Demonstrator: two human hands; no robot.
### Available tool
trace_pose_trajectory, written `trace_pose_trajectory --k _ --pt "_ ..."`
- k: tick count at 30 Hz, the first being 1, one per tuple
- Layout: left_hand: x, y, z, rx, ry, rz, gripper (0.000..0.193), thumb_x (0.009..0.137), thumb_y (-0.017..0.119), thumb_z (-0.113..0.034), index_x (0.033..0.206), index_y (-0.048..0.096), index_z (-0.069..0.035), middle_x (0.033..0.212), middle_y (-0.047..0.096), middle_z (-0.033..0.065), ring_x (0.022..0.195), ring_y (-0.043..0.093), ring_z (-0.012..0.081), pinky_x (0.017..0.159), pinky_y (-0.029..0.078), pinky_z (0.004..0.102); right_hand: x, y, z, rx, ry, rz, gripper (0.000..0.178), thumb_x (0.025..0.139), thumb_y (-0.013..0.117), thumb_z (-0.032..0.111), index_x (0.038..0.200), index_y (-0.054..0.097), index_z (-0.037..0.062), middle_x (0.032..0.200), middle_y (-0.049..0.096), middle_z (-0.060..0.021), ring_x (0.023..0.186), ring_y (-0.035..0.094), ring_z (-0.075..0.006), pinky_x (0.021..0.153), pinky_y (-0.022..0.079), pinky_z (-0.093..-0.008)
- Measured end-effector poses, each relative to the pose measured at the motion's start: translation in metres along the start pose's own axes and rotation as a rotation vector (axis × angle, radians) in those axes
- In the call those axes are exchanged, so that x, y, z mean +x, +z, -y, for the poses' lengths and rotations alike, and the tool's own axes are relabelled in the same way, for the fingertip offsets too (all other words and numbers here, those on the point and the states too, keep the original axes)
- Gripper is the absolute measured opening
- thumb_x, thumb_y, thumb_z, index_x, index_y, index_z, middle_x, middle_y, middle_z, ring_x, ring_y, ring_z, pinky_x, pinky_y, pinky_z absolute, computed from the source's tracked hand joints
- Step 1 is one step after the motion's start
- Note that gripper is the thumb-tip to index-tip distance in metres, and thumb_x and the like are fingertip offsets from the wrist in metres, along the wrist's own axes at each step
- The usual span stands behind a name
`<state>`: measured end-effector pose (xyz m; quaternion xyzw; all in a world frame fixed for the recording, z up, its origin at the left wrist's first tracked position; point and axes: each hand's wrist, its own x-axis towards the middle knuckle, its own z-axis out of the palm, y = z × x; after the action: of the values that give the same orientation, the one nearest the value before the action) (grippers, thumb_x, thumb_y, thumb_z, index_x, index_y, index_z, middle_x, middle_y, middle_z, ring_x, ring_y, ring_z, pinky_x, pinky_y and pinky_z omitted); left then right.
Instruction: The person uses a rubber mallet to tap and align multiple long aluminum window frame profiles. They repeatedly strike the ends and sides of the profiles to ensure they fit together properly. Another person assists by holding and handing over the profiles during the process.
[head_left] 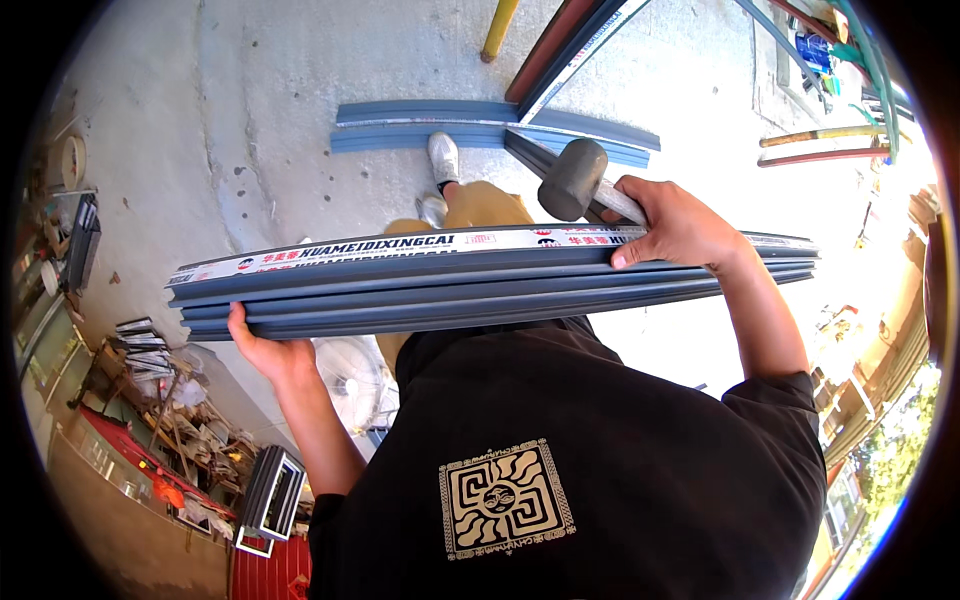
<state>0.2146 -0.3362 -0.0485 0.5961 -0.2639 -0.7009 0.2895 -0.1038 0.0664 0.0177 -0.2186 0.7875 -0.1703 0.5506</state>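
Observation:
Across my waist lies a long dark grey window-frame profile (pixel 450 292), ridged along its length and with a white printed film strip on its upper side. My left hand (pixel 272 350) grips it near its left end, thumb on the near side, the other fingers hidden beneath. My right hand (pixel 675 225) is closed round the pale handle of a black rubber mallet (pixel 574 180), with its thumb pressed on the profile's film strip. The mallet's head sticks out to the left, beyond the profile's far edge.
More grey profiles (pixel 420 112) lie on the concrete floor by a shoe (pixel 443 158). Another long profile (pixel 580 55) runs toward the far edge near a yellow pole (pixel 498 30). A fan (pixel 350 382) stands behind my left arm; cluttered shelves (pixel 185 420) line the left.

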Motion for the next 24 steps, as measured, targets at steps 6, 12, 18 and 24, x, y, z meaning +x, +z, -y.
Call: trace_pose_trajectory --k 6,12,18,24 --pt "0.005 -0.001 0.003 -0.038 -0.038 0.053 0.058 0.097 0.07 -0.038 0.146 0.059 -0.008 0.148 0.063 0.0104 0.137 0.059 0.0307 0.119 0.045 0.0512 0.0 0.006 0.0 -0.021 -0.085 -0.024 0.069 0.078 0.095 0.045 0.12 0.067 -0.0014 0.106 0.075 -0.0199 0.106 0.072 -0.0386 0.094 0.053 -0.0438" --pt "-0.007 -0.012 0.019 -0.059 -0.026 0.272 0.06 0.101 0.072 -0.044 0.146 0.057 -0.008 0.146 0.063 0.0116 0.134 0.059 0.0288 0.118 0.044 0.0521 0.008 0.008 -0.024 0.039 -0.108 0.054 0.067 0.081 0.096 0.044 0.122 0.067 0.0001 0.104 0.072 -0.0081 0.102 0.067 -0.0231 0.098 0.052 -0.0373" --pt "-0.08 0.002 0.102 -0.001 -0.22 0.495 0.059 0.106 0.068 -0.047 0.146 0.054 -0.006 0.139 0.059 0.0151 0.126 0.063 0.0307 0.11 0.054 0.0543 0.015 0.007 -0.013 0.057 -0.065 0.108 0.061 0.084 0.093 0.046 0.121 0.065 0.0056 0.096 0.065 0.0018 0.08 0.058 -0.0094 0.058 0.044 -0.026" --pt "-0.098 0.021 0.136 0.078 -0.146 0.463 0.05 0.107 0.066 -0.046 0.133 0.06 -0.004 0.123 0.065 0.0131 0.118 0.066 0.0293 0.102 0.059 0.053 0.015 0.004 -0.023 0.011 -0.083 0.115 0.057 0.088 0.089 0.05 0.121 0.069 0.0082 0.09 0.063 0.0029 0.073 0.055 -0.0087 0.06 0.044 -0.0265"
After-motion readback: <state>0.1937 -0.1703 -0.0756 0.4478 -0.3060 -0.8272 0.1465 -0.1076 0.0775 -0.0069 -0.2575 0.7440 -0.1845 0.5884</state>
